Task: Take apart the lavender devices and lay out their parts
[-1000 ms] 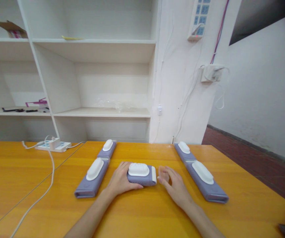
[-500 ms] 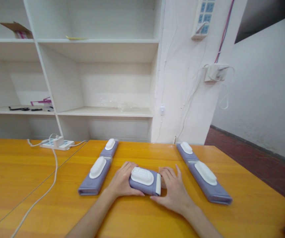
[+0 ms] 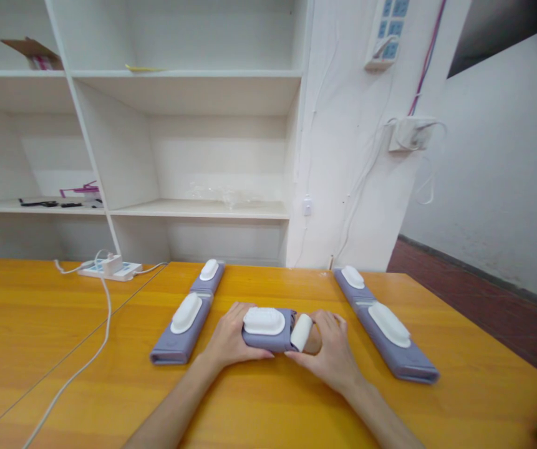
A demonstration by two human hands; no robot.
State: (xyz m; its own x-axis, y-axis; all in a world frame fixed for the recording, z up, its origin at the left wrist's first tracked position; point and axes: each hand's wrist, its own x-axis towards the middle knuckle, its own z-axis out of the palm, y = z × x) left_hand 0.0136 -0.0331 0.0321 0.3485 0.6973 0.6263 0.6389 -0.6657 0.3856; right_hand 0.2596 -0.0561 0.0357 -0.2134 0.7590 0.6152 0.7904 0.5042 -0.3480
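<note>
- One open cardboard box (image 3: 32, 52) sits on the upper left shelf, with black items (image 3: 38, 202) and a purple object (image 3: 81, 189) on the shelf below.
- A white cable (image 3: 108, 312) runs forward across the orange table (image 3: 259, 408) from a power strip (image 3: 128, 270) near its back edge.
- A yellow strip (image 3: 145, 68) lies on the middle upper shelf.
- Two purple cases lie end to end, left of the hands: the near left case (image 3: 169, 354) and the far left case (image 3: 206, 285), each with a white oval block on top.
- The left hand (image 3: 228, 337) clasps the left end of the middle case (image 3: 268, 342), thumb on the near side and fingers at the far side. This case lies crosswise over the table, between the two pairs, its white oval block (image 3: 263, 321) facing up.
- At its right end, a white end piece (image 3: 301, 332) leans at an angle to the case body.
- The right hand (image 3: 333, 349) has thumb and fingers closed around that piece; a brownish patch between them is unclear.
- Two more cases lie end to end on the right: the far right case (image 3: 362, 294) and the near right case (image 3: 411, 360), also topped with white blocks.
- A wall power strip (image 3: 383, 37) and a white outlet box (image 3: 408, 135) are mounted above.
</note>
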